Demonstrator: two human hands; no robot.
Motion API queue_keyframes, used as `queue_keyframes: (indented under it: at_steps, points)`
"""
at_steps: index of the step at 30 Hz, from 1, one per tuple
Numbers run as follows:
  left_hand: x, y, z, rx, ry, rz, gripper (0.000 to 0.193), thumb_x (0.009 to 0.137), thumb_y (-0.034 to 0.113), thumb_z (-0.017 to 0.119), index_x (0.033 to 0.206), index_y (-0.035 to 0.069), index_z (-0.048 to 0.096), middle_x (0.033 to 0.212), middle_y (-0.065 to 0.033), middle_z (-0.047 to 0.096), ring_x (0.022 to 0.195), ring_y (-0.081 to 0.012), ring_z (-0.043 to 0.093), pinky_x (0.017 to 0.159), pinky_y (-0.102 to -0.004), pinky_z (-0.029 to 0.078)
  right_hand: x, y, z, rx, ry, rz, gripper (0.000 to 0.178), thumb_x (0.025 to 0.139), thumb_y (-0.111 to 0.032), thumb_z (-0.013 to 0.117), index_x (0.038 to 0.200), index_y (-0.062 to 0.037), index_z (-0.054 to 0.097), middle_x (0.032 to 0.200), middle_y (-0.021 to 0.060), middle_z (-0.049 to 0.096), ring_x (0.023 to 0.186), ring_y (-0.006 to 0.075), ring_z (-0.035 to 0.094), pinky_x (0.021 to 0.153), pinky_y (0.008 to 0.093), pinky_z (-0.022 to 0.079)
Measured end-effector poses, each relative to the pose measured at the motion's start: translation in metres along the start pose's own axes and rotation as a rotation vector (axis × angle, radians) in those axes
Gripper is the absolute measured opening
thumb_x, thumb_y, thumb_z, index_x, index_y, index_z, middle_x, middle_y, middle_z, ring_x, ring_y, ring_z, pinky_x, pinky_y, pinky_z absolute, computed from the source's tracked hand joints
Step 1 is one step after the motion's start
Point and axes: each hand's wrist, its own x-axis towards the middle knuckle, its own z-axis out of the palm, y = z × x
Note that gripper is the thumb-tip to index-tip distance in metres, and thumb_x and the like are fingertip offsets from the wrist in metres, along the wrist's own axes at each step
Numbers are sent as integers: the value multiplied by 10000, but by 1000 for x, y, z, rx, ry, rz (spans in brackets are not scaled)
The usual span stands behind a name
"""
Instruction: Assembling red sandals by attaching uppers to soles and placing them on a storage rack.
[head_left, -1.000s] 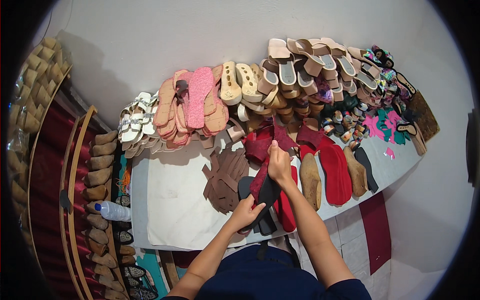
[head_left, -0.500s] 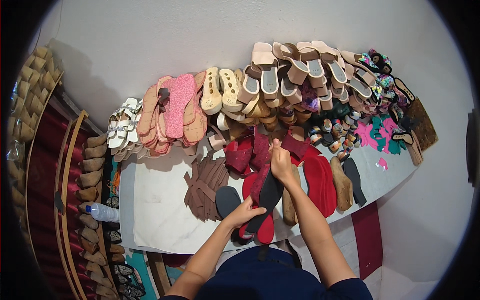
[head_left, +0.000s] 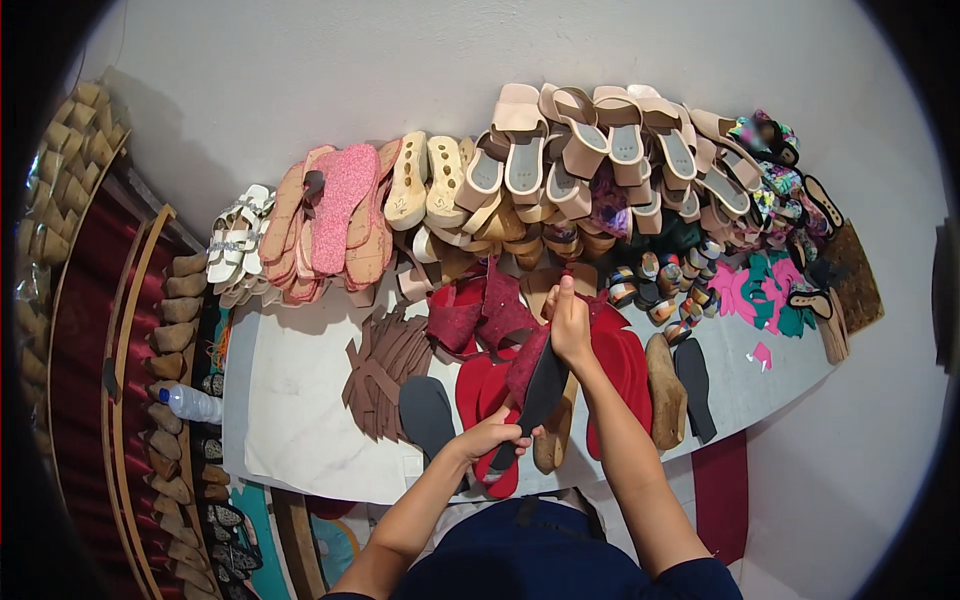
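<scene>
Both my hands grip a sandal [head_left: 541,392] with a black sole and a dark red upper, held at a slant above the table. My left hand [head_left: 490,436] wraps round its lower end, fingers over the sole. At the upper end my right hand [head_left: 570,328] is closed with the thumb pointing up. Red soles [head_left: 482,385] lie partly hidden beneath the sandal. Just to the right are a wooden shoe last [head_left: 551,440] and a stack of red soles [head_left: 626,370]. Dark red uppers [head_left: 497,312] lie beyond my hands.
Brown strips [head_left: 385,370] and a dark sole [head_left: 426,412] lie on the table [head_left: 290,400] to the left. Another last [head_left: 665,385] and a dark sole [head_left: 692,385] are at right. Heeled sandals [head_left: 570,140] pile along the wall. A plastic bottle [head_left: 195,404] sits beside shelved lasts.
The sandal has turned in my hands, so less of its red upper shows. Fingers of my left hand now reach round the sole. The whole view has shifted slightly.
</scene>
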Motion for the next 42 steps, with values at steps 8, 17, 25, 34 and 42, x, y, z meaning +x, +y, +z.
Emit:
queue_keyframes:
  at_steps: [8,17,25,34,42]
  points:
    - [19,-14,8,-96,14,2,748,619,-84,378,1263,226,158,875,-67,386,657,-102,405,577,-249,389,5,6,-9,-1,-17,-3,560,929,-414,189,561,-21,342,456,44,326,439,135,336,447,298,293]
    - [32,-24,24,70,96,82,804,658,-64,387,1325,236,53,876,-51,389,656,-82,405,574,-226,391,3,7,-30,-6,-3,-64,540,931,-383,209,609,-10,431,545,105,443,522,221,465,527,334,369]
    - [45,-36,17,1359,612,515,680,707,75,455,1314,27,154,981,-195,460,858,-295,526,711,-376,448,-16,19,-42,302,141,492,461,884,-461,302,927,-45,498,841,147,557,778,275,534,773,399,406]
    - [37,-12,59,1912,990,158,552,655,139,556,1185,73,414,859,-218,443,700,-355,500,636,-420,429,-13,-19,-85,544,-413,832,515,865,-458,379,1033,2,540,966,102,600,910,200,557,878,346,375]
    - [36,-24,61,2028,1094,153,513,687,191,576,1181,154,441,856,-193,437,716,-337,489,603,-440,425,-4,13,-86,206,-674,470,232,825,-86,536,1005,57,567,870,51,612,764,90,552,708,220,441]
